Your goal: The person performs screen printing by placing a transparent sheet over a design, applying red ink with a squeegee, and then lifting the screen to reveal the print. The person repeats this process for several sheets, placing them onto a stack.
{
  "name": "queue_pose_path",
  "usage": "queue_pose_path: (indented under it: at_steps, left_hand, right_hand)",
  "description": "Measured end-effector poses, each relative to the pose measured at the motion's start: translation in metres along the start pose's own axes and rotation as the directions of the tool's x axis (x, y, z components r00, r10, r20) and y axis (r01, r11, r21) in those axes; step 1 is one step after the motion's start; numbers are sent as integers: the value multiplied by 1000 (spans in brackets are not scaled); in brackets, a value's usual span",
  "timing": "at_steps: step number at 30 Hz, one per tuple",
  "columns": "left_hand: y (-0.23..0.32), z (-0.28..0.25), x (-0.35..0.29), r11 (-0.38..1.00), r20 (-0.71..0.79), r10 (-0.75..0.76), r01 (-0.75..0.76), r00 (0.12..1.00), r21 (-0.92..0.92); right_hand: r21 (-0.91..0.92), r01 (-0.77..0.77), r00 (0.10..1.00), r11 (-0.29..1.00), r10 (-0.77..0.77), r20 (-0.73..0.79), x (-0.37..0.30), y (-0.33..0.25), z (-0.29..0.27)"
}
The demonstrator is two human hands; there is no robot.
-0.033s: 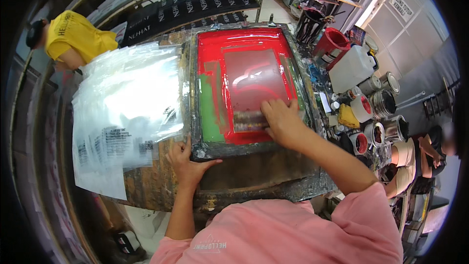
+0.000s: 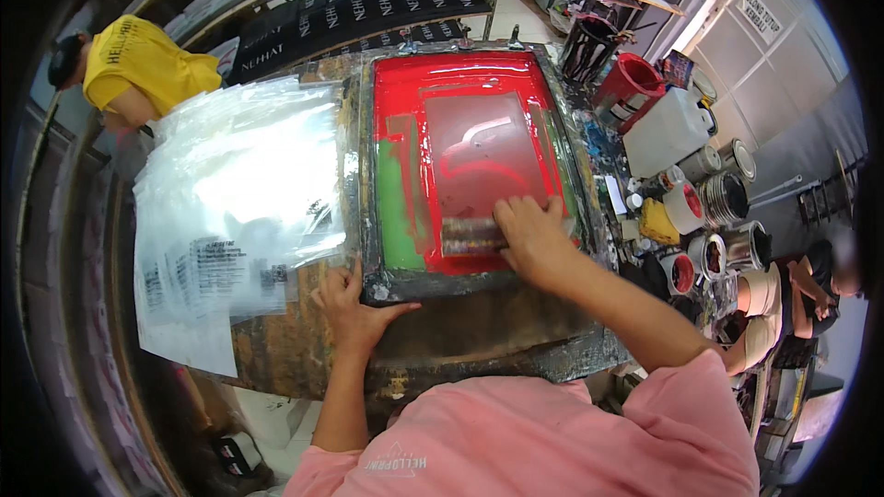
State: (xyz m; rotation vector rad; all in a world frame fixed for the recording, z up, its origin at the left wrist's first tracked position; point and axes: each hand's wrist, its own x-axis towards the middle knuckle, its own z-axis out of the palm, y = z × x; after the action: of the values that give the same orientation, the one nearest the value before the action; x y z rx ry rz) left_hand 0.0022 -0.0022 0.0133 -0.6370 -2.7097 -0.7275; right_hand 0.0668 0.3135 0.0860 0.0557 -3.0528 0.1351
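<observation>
My right hand (image 2: 536,237) is closed round the right end of a squeegee (image 2: 473,236), a short, ink-stained bar lying across the near part of a printing screen. Wet red ink (image 2: 442,69) coats the mesh at the far end and along the sides. Through the middle panel (image 2: 474,143) only a thin red film and a curved streak show. A bare green strip (image 2: 396,207) runs down the left. My left hand (image 2: 352,308) rests at the near left corner of the dark screen frame (image 2: 442,285), thumb and forefinger spread apart along its edges.
Left of the screen lies a stack of shiny clear plastic sheets (image 2: 230,166). Ink cans, a red bucket (image 2: 631,87) and a white jerrycan (image 2: 668,133) crowd the right side. A person in yellow (image 2: 147,64) stands far left; another person (image 2: 801,299) sits at right. Racks (image 2: 350,14) stand behind.
The squeegee and my right hand have slid a little toward me over the mesh. My left hand keeps its place at the frame corner.
</observation>
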Motion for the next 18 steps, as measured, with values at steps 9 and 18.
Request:
queue_pose_path:
  at_steps: [9,18]
  left_hand:
    - [-11,3,6,997,100,18,-24,995,66]
    - [-5,9,-6,961,24,-80,83,997,-263]
  right_hand:
    - [-73,79,942,994,-99,-321,161,98,52]
    - [-163,18,966,987,-60,-253,282,158,35]
